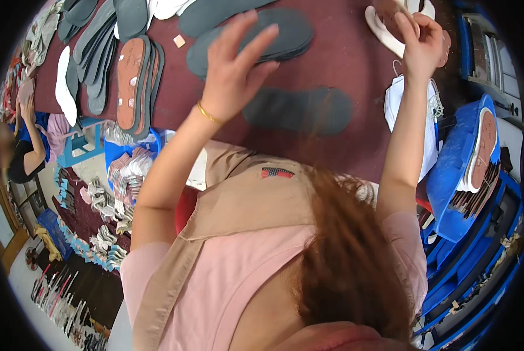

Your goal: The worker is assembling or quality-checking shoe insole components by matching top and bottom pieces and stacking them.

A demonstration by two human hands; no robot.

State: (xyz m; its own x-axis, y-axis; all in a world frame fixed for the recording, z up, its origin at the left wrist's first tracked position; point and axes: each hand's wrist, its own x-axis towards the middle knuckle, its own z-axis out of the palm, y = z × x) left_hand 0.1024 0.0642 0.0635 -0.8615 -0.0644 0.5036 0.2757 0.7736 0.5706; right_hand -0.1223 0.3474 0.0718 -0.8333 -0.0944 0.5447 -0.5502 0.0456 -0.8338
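Note:
My left hand is open, fingers spread, above a stack of dark grey insoles on the dark red table; it seems to hold nothing. A single dark grey insole lies flat near the table's front edge, to the right of that hand. Over the far right corner, my right hand is closed with thumb and fingers pinched on a brown insole. Part of this insole is hidden by the hand, and its far end is blurred. White curved pieces lie behind it.
Fanned grey insoles and brown-topped insoles cover the table's left side. A blue bin with brown and white insoles stands at the right, near hanging white sheets. A co-worker's arm shows at far left.

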